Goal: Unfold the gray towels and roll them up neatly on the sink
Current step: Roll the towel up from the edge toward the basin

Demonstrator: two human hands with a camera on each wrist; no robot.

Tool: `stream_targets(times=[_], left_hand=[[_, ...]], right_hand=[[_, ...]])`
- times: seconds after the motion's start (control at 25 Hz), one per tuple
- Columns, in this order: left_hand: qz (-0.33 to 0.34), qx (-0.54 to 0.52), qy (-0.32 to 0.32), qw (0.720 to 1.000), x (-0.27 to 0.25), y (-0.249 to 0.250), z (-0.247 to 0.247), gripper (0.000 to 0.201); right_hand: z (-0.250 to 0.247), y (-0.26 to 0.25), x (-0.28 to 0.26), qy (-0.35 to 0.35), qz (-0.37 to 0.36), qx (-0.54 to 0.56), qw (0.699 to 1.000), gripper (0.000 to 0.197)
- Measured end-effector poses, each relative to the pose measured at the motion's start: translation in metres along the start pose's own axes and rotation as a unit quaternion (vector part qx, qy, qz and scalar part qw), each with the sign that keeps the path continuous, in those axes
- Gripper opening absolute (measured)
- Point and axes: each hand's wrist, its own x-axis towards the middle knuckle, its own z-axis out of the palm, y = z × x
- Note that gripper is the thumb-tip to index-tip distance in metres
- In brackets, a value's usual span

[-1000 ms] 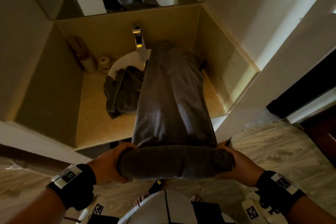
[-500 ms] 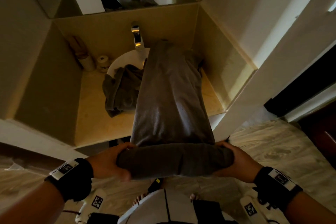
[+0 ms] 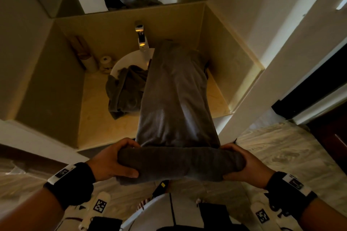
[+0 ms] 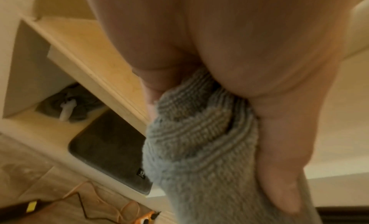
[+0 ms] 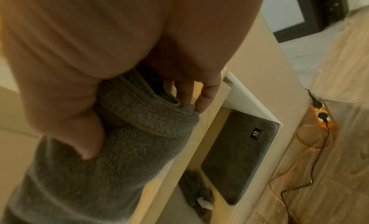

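A long gray towel (image 3: 174,95) lies stretched from the faucet across the sink counter (image 3: 93,118) toward me, its near end wound into a thick roll (image 3: 178,163) held off the counter's front edge. My left hand (image 3: 112,161) grips the roll's left end (image 4: 199,140), thumb underneath. My right hand (image 3: 242,167) grips the right end (image 5: 139,117), fingers curled over the top. A second gray towel (image 3: 125,90) lies crumpled over the white basin (image 3: 127,58), left of the stretched one.
A chrome faucet (image 3: 141,37) stands at the back of the basin. Paper rolls (image 3: 106,62) and a bottle sit in the back left corner. Niche walls close in the counter on both sides. A dark mat (image 4: 111,150) lies on the shelf below.
The roll has grown slightly thicker as both hands turned it. The hands stay at the counter's front edge, and the crumpled towel has not moved.
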Motion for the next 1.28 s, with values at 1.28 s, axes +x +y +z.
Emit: stream_targets(times=[1.28], left_hand=[[-0.156,-0.228,-0.012,0.961,-0.008,-0.016,0.004,0.105]], right_hand=[[0.020,0.007,-0.010,0.065,0.113,0.201,0.971,0.079]])
